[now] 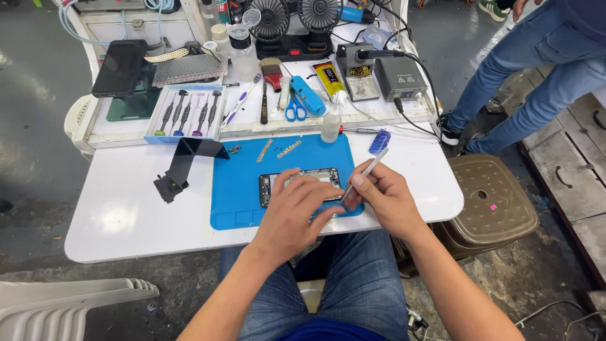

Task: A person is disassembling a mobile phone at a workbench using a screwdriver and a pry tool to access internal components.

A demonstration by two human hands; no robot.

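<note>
An opened phone [273, 184] lies face down on a blue work mat [237, 189] on the white table [120, 215]. My left hand [290, 211] rests flat over the phone's right half, fingers spread, pressing it down. My right hand [382, 196] grips thin metal tweezers [366, 170] like a pen, the tip pointing down at the phone's right end, beside my left fingertips. Most of the phone's inside is hidden under my left hand.
Black folded strip [183, 165] left of the mat. Screwdriver set in a tray [186, 113], scissors [295, 110], brush [271, 72], glue tube [329, 81], small bottle [330, 126], soldering station [398, 77], fans [297, 17] at the back. Brown stool [492, 202] and a person's legs [536, 82] on the right.
</note>
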